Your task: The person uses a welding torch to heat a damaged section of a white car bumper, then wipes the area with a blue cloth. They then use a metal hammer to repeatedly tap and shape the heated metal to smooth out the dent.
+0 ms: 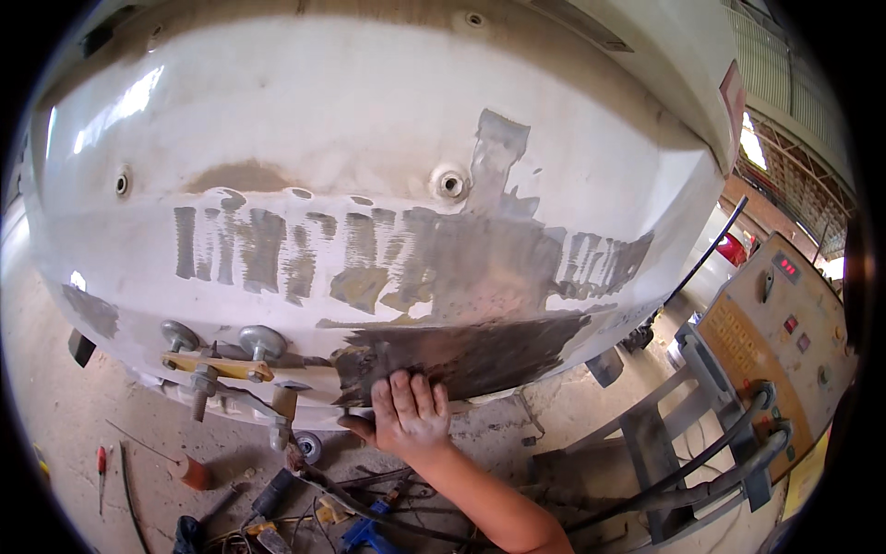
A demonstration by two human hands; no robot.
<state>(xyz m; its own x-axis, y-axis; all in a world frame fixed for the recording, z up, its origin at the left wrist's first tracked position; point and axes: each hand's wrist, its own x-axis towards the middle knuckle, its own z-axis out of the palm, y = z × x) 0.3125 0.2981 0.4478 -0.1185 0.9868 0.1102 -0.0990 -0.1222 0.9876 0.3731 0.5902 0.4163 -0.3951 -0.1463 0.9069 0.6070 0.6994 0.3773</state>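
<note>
My right hand lies against the lower part of a white vehicle body panel, by its bottom edge. Its fingers are stretched out over a dark, bare-metal patch, with the thumb spread to the left; I see nothing held. Above it the panel carries ground-down grey strips and a wider grey area. Left of the hand, a bolted metal clamp with round discs is fixed at the panel's lower edge, a cable hanging from it. My left hand is out of view.
A control box with a red display and thick cables stands on a metal frame at the right. Scattered over the floor below are a red-handled screwdriver, a blue tool, a reddish cylinder and tangled cords.
</note>
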